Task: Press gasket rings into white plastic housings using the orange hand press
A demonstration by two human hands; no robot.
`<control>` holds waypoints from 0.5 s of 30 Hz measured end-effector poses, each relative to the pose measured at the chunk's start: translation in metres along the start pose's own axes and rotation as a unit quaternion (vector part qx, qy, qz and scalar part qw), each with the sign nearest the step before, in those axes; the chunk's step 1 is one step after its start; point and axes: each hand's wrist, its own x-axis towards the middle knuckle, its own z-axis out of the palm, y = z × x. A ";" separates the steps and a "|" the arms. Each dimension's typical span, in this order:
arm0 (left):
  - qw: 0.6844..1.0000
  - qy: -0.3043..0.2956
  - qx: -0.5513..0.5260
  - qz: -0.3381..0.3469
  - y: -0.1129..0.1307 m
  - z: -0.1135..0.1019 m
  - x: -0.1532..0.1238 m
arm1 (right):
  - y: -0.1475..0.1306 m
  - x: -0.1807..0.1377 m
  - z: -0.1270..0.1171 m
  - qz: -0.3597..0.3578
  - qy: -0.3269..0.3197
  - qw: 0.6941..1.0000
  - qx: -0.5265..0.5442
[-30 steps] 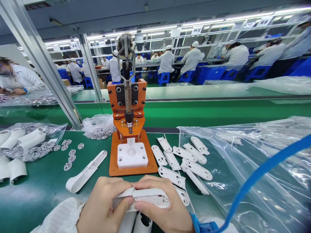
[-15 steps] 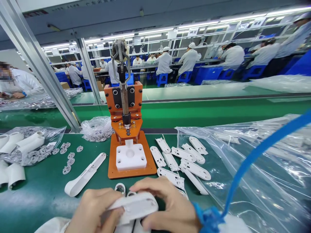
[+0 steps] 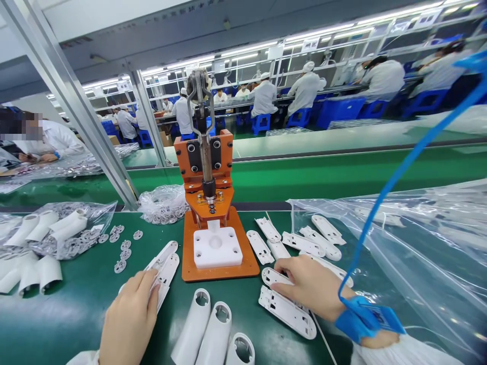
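Note:
On the left, my left hand (image 3: 129,314) is closed on a white plastic cover (image 3: 170,268), laying it beside or over a long white housing (image 3: 162,254); its fingers hide where the two meet. To the right, my right hand (image 3: 310,286) pinches a flat white plastic plate (image 3: 271,276) among similar pieces. Just in front of that plate lies another white cover (image 3: 289,315) with small cutouts. Between my hands, three hollow white tubular shells (image 3: 217,334) rest on the green table, open ends facing away from me.
An orange toggle press (image 3: 207,195) with a white fixture block (image 3: 217,257) stands at the centre. Small grey discs (image 3: 125,248) and bagged white parts (image 3: 45,225) lie left. Plastic sheeting (image 3: 403,263) covers the right. A blue cord (image 3: 391,182) runs from my right wrist. Co-workers sit beyond.
My hands have moved apart from the front middle, where both were on a white piece. The left went left with a cover; the right reached to the plates. The tubular shells are now uncovered.

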 end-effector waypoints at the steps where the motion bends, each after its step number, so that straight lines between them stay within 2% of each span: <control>1: 0.999 0.030 -0.022 0.017 0.000 -0.001 -0.002 | -0.001 0.001 -0.001 0.001 -0.007 1.000 0.001; 3: 0.994 0.057 -0.079 0.050 0.004 -0.006 -0.006 | -0.005 0.001 -0.007 0.005 -0.013 1.000 0.006; 4: 0.991 0.044 -0.109 0.065 0.007 -0.009 -0.008 | -0.007 0.001 -0.010 0.005 -0.010 1.000 0.011; 6: 0.984 -0.035 -0.152 0.089 0.018 -0.015 -0.011 | -0.011 -0.001 -0.018 0.001 0.005 1.000 0.027; 8: 0.974 -0.127 -0.158 0.102 0.032 -0.018 -0.010 | -0.016 -0.004 -0.023 -0.006 0.028 0.994 0.105; 9: 0.969 -0.161 -0.154 0.107 0.039 -0.019 -0.009 | -0.019 -0.005 -0.024 0.000 0.034 0.985 0.170; 11: 0.964 -0.193 -0.143 0.112 0.050 -0.016 -0.005 | -0.025 -0.008 -0.022 0.014 0.019 0.948 0.318; 13: 0.965 -0.193 -0.139 0.106 0.057 -0.011 -0.001 | -0.033 -0.010 -0.018 0.021 -0.022 0.907 0.419; 15: 0.970 -0.176 -0.141 0.087 0.058 -0.006 0.001 | -0.041 -0.011 -0.011 0.017 -0.053 0.882 0.467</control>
